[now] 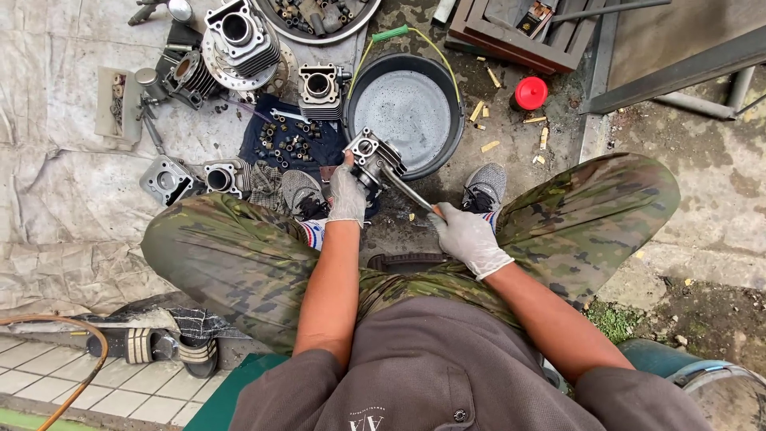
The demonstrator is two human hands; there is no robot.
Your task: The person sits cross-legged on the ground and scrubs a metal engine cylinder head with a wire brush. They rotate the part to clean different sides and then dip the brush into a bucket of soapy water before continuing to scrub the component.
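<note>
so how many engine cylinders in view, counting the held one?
6: one in the left hand at; three above the dark cloth at; two by the left knee at. More may be hidden.

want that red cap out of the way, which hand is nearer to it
Right. The right hand, gripping a metal tool, sits below the red cap; the left hand is farther left.

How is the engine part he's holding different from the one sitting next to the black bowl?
The held cylinder is lifted and tilted in the left hand, with the right hand working a metal tool on it. The resting cylinder stands upright on the ground, untouched. Both are grey finned metal with a round bore.
</note>
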